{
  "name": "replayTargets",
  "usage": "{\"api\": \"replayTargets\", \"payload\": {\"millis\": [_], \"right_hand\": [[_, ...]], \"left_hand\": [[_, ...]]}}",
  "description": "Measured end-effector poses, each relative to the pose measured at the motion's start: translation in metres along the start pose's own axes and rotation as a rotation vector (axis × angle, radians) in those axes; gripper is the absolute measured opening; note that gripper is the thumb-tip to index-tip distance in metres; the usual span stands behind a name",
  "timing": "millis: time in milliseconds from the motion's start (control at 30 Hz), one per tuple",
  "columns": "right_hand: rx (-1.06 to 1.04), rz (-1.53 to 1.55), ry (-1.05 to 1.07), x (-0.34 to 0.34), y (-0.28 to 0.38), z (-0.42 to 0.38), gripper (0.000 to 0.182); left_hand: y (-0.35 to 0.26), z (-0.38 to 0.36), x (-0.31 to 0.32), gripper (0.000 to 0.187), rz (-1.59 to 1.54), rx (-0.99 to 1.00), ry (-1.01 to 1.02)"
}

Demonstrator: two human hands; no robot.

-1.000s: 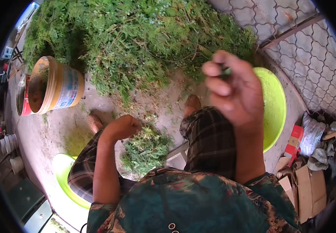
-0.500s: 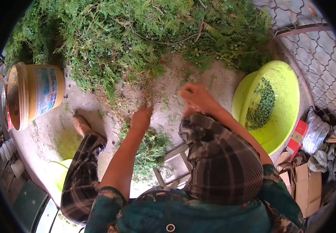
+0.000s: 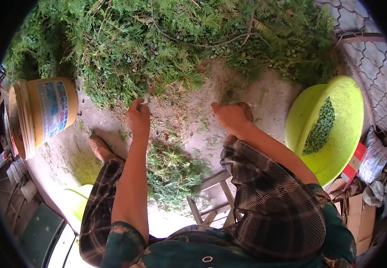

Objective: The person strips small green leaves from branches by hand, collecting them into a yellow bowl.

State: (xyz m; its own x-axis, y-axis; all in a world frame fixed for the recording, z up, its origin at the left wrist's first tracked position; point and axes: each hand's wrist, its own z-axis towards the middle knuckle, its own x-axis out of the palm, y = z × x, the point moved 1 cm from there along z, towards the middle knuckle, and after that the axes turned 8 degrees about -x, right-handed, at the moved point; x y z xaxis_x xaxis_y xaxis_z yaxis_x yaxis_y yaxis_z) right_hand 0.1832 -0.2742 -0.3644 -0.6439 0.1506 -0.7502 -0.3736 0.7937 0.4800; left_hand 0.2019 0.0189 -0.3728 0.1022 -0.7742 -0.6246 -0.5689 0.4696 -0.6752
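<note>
My left hand (image 3: pixel 138 119) is at the front edge of a big heap of green conifer branches (image 3: pixel 131 53), its fingers pinched together. Something small and pale shows at its fingertips, too small to name. My right hand (image 3: pixel 232 117) hovers closed in front of my right foot, thumb pointing left; whatever it holds, if anything, is hidden. Small bluish-green berries dot the heap. Below my hands, between my legs, lies a smaller pile of sprigs (image 3: pixel 171 172). To the right leans a lime-yellow basin (image 3: pixel 336 158) with a mound of green berries (image 3: pixel 321 129) inside.
A yellow bucket (image 3: pixel 66 102) lies on its side at the left. Another lime-green container (image 3: pixel 78 201) stands behind my left leg. A wooden frame (image 3: pixel 211 181) is beneath me. Cardboard (image 3: pixel 355 214) and bags lie at right, near wire mesh (image 3: pixel 372 62).
My left hand has moved up and left to the edge of the branch heap. My right hand stays closed and has shifted slightly. The whole view has shifted a little.
</note>
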Motion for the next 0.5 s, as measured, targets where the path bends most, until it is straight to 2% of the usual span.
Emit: {"api": "replayTargets", "payload": {"millis": [33,133,200,267,300,367,433,467,500], "right_hand": [[0.039,-0.026,-0.045,0.001,0.0,0.002,0.017],[0.081,-0.043,-0.128,0.012,-0.01,0.008,0.017],[0.082,-0.036,-0.167,0.012,-0.018,0.011,0.018],[-0.01,0.587,-0.215,0.004,-0.024,0.016,0.01],[-0.007,0.588,-0.215,-0.006,-0.023,0.014,0.01],[0.119,1.826,-0.021,-0.028,-0.016,0.008,0.013],[0.089,1.948,-0.043,-0.042,-0.004,0.007,0.012],[0.059,2.071,-0.067,-0.044,0.002,0.008,0.013],[0.057,2.075,-0.07,-0.044,0.006,0.009,0.013]], "left_hand": [[-0.001,0.005,0.003,0.022,0.004,0.0,0.004],[0.003,0.018,0.015,0.028,0.36,0.218,-0.052],[0.008,0.022,0.018,0.03,0.377,0.245,-0.046],[0.012,0.025,0.017,0.031,0.397,0.271,-0.045],[0.012,0.024,0.017,0.029,0.345,0.328,-0.046],[0.014,0.022,0.016,0.027,0.293,0.382,-0.049],[0.017,0.021,0.015,0.02,0.09,-0.088,0.03],[0.017,0.018,0.015,0.02,0.093,-0.086,0.029],[0.008,0.011,0.016,0.018,-0.108,-0.187,0.04]]}}
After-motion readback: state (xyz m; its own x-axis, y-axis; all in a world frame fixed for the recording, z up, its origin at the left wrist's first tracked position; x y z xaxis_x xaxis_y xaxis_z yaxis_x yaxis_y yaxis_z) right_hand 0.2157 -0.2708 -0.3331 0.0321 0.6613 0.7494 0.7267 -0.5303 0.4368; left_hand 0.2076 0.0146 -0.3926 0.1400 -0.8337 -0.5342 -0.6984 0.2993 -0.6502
